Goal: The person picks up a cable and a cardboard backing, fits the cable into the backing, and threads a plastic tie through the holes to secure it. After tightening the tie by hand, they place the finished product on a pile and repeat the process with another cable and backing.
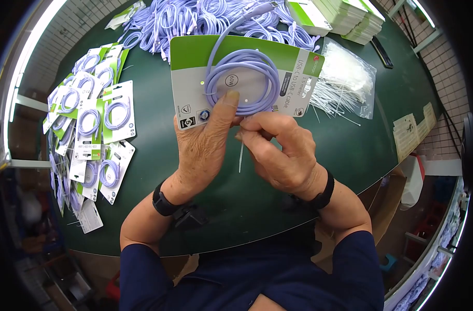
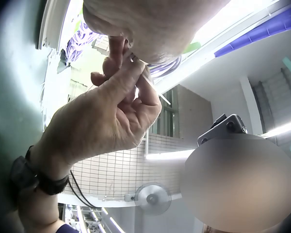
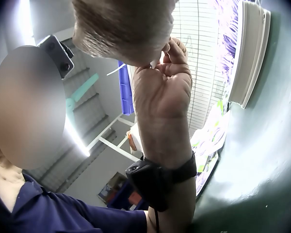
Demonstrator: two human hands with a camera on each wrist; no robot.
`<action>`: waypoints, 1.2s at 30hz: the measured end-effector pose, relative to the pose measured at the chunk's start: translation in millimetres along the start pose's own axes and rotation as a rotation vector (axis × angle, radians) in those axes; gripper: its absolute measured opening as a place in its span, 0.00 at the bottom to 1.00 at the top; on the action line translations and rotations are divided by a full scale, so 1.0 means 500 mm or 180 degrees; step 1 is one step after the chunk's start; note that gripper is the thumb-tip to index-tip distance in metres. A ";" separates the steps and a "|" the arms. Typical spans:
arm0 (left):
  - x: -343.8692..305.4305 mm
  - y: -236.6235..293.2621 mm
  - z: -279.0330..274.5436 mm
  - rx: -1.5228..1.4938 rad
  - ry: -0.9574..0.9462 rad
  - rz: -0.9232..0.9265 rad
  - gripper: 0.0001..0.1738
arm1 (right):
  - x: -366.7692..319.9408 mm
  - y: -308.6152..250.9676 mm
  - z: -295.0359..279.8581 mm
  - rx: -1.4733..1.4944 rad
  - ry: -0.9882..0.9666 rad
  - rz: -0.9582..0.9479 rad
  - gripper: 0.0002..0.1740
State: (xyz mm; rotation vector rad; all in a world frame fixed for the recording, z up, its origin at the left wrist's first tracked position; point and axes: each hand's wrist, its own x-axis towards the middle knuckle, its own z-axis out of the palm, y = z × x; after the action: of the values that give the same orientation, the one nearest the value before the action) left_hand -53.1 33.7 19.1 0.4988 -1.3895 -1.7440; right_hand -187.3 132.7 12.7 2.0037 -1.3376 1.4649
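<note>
My left hand [image 1: 202,142] holds a green and white cable card [image 1: 187,78] by its lower edge, thumb on the front and fingers behind it. A coiled lilac USB-C cable [image 1: 271,78] lies against the card's face, one plug end sticking up past the top. Just below the coil, my right hand [image 1: 285,155] pinches a thin white zip tie [image 1: 240,158] between thumb and forefinger, its tail hanging down. In the left wrist view the zip tie [image 2: 161,93] juts out beyond the right hand's fingers. The fingertips of both hands meet close together at the card's bottom edge.
Carded cables [image 1: 96,124] are piled along the table's left side. Loose lilac cables [image 1: 195,20] heap up at the back, beside stacked cards [image 1: 345,20]. A clear bag of white zip ties [image 1: 345,78] lies at right, near a dark slim object [image 1: 382,52] and paper sheets [image 1: 412,129].
</note>
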 end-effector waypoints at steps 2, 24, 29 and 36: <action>0.001 0.002 0.001 0.0163 -0.0071 -0.0084 0.22 | -0.005 0.001 0.002 0.0136 -0.0016 -0.0070 0.16; -0.005 -0.001 0.017 -0.0357 0.0149 -0.0126 0.20 | 0.010 0.010 -0.023 0.0786 0.0295 0.0472 0.17; -0.007 -0.010 0.025 -0.0479 0.0068 -0.0240 0.19 | 0.008 0.027 -0.026 0.0772 0.0571 0.0964 0.15; -0.009 -0.011 0.029 -0.0558 0.0041 -0.0247 0.17 | 0.021 0.040 -0.037 0.0156 0.0460 0.0412 0.12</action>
State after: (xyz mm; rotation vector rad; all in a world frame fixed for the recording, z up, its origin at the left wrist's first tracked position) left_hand -63.2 46.3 17.6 0.4719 -1.2087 -1.9016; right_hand -214.0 130.2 24.3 1.8306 -1.4049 1.6806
